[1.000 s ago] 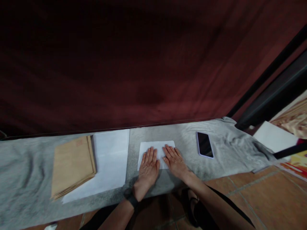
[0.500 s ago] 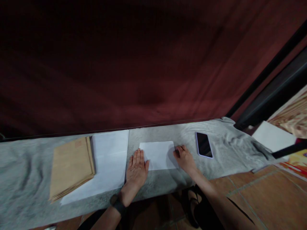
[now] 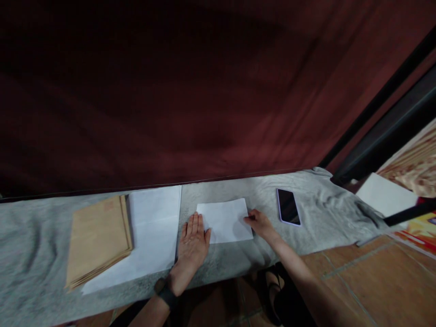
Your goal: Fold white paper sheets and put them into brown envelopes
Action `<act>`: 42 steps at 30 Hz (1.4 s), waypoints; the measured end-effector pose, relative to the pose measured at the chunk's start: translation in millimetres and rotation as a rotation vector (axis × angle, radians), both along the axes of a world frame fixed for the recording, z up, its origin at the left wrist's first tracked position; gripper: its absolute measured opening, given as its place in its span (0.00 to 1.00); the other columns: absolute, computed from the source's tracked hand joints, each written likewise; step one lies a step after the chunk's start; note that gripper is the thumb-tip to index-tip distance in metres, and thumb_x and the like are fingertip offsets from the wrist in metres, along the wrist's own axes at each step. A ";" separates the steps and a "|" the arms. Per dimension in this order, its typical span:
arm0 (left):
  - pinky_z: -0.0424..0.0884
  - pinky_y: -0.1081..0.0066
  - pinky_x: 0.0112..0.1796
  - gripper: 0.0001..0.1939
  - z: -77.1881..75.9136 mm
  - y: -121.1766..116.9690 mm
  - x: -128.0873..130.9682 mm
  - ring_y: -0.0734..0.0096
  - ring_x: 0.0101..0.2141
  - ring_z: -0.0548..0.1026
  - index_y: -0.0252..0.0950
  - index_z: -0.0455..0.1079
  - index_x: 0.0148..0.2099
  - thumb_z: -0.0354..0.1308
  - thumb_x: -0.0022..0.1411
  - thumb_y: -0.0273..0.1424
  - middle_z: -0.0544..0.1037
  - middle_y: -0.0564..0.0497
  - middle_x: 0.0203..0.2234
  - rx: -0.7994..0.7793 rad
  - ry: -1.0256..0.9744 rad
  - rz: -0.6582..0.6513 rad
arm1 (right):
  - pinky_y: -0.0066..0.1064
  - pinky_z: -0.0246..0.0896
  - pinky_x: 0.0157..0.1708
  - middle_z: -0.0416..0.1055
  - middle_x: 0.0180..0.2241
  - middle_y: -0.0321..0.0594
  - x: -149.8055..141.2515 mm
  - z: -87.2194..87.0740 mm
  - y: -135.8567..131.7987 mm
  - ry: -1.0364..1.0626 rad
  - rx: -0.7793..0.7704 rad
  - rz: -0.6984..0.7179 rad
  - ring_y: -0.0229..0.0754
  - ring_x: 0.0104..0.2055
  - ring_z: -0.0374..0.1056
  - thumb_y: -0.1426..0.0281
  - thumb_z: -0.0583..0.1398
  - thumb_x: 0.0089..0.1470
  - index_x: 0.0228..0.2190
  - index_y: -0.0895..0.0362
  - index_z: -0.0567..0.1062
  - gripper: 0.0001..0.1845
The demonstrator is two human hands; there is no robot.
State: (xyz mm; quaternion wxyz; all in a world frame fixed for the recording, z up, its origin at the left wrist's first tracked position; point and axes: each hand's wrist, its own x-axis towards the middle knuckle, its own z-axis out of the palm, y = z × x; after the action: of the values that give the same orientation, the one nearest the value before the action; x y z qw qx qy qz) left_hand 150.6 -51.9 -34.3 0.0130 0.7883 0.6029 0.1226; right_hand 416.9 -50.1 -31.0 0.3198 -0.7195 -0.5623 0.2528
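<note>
Head view; small white sheet (image 3: 225,221) lies on the cloth-covered tabletop (image 3: 221,188), between the two hands; it is the landmark for all places below.

Left hand (image 3: 191,245) at the sheet's left edge, palm down, grip spread wide and flat, thumb over the paper; right hand (image 3: 261,225) at its right edge, grip narrow, fingertips seemingly pinching the margin; number of layers in the sheet, cannot tell.

Main risk, skew: the left hand bears on one side only; a pull or lift from the right could swing the sheet round, or slide it out from under the palm; if the paper is doubled, catching only the top layer would put its edges out of line.

Second risk, creasing: the cloth looks soft and is rumpled to the right of the sheet; pressing hard over such give could leave a stray wrinkle; a tight pinch could dent the margin.

Neighbours: large white paper (image 3: 156,222) left of the sheet, just beside the left hand; a sideways sweep could shove it, and with it the brown envelopes (image 3: 97,240) partly on top, edges already fanned; phone (image 3: 289,207) right of the sheet, near the right hand; a wide swing outward could knock it.
</note>
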 end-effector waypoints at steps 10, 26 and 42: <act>0.53 0.52 0.66 0.32 22.7 18.2 -1.7 0.54 0.69 0.51 0.30 0.50 0.71 0.44 0.71 0.40 0.53 0.37 0.70 0.062 -0.485 0.001 | 0.34 0.69 0.41 0.75 0.37 0.41 -1.0 63.1 -1.7 0.241 0.640 -0.141 0.43 0.41 0.72 0.56 0.55 0.64 0.37 0.53 0.69 0.14; 0.72 0.70 0.36 0.32 22.2 37.7 -18.1 0.68 0.34 0.78 0.35 0.67 0.59 0.64 0.52 0.36 0.80 0.49 0.35 -0.508 -1.337 0.311 | 0.35 0.66 0.55 0.78 0.47 0.39 -59.0 47.9 -61.5 -0.492 0.382 0.830 0.42 0.50 0.73 0.73 0.56 0.65 0.50 0.51 0.75 0.15; 0.70 0.70 0.34 0.34 51.8 26.2 -11.6 0.67 0.31 0.78 0.35 0.70 0.56 0.71 0.45 0.36 0.80 0.52 0.32 -0.587 -1.522 0.200 | 0.46 0.53 0.66 0.60 0.66 0.44 -41.3 44.1 -49.6 -0.140 0.246 0.680 0.50 0.66 0.57 0.56 0.60 0.62 0.67 0.50 0.57 0.36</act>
State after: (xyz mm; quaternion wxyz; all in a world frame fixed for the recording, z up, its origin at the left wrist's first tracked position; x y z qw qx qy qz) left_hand 139.0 -25.6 17.5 0.6128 0.3966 0.5041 0.4615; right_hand 375.6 -99.7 13.2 0.2625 -0.4632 -0.8159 0.2252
